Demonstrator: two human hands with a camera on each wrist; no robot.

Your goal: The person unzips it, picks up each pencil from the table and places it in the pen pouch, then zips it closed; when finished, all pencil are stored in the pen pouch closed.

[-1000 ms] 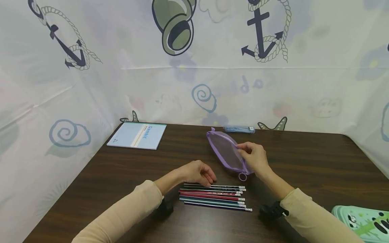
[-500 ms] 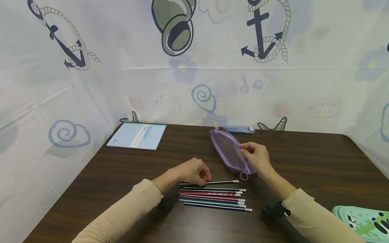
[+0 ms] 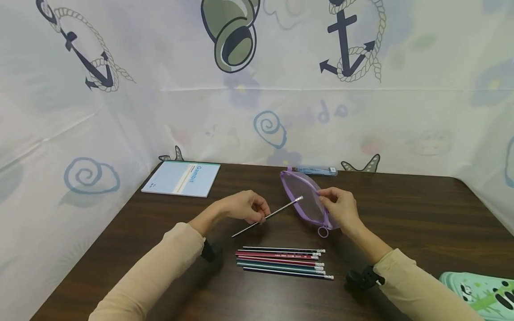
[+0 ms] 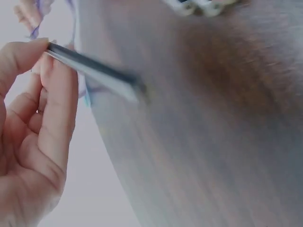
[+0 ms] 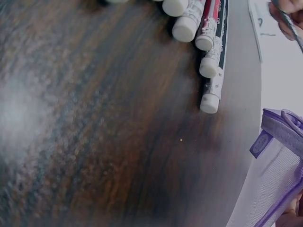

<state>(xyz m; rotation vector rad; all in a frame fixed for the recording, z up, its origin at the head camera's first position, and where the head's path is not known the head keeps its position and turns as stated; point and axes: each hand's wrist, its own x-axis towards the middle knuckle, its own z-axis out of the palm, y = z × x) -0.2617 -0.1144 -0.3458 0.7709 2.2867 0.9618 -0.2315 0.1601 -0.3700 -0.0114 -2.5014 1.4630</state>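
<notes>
My left hand (image 3: 246, 207) pinches a dark pencil (image 3: 277, 212) between thumb and fingers, above the table. The pencil slants up to the right, its eraser end in front of the mouth of a purple mesh pencil pouch (image 3: 290, 191). In the left wrist view the pencil (image 4: 94, 71) is blurred at its near end. My right hand (image 3: 341, 207) pinches the pouch's right edge, and the pouch gapes open with a zipper ring hanging at its near end. Several pencils (image 3: 281, 263), black, red, green and dark blue, lie side by side below, erasers to the right.
A light blue notebook (image 3: 180, 179) lies at the back left of the dark wooden table (image 3: 409, 214). Behind the pouch is a small blue packet (image 3: 315, 171). A green panda-print case (image 3: 479, 294) sits at the front right. A printed white cloth (image 3: 192, 120) hangs along the back.
My left hand has taken the black pencil from the top of the row, lifting it and tilting it toward the pouch. The right hand has drawn the pouch slightly to the right.
</notes>
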